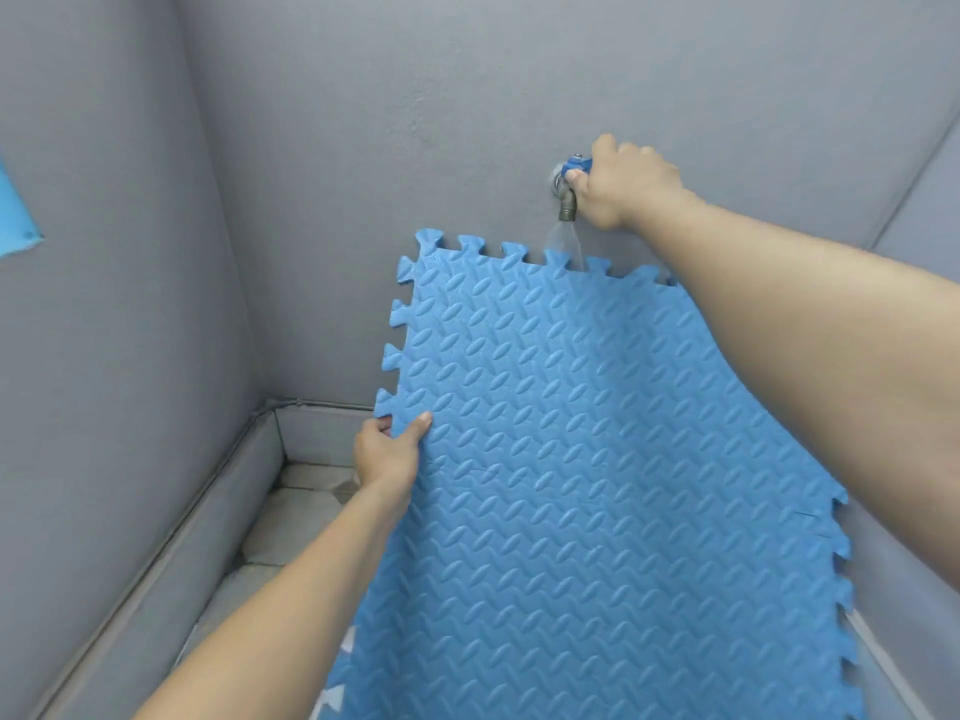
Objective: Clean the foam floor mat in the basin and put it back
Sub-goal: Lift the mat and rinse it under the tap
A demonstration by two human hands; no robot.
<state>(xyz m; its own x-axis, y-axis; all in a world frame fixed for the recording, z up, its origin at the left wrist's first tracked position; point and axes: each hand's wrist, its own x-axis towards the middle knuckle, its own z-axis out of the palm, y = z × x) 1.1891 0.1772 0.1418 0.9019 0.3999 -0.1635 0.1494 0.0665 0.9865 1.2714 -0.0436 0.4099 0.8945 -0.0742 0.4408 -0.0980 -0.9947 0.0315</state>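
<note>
A blue foam floor mat [597, 459] with a ribbed pattern and jigsaw edges stands tilted against the grey wall, filling the lower middle of the view. My left hand [387, 454] grips its left edge, thumb on the front face. My right hand [621, 184] is closed on the blue handle of a wall tap [568, 197] just above the mat's top edge. Water [563, 246] sprays from the spout onto the top of the mat.
The basin's grey raised rim [218, 506] runs along the left, with pale floor tiles [291, 517] inside it. Grey walls close in at the left and back. A blue patch [15, 215] is stuck on the left wall.
</note>
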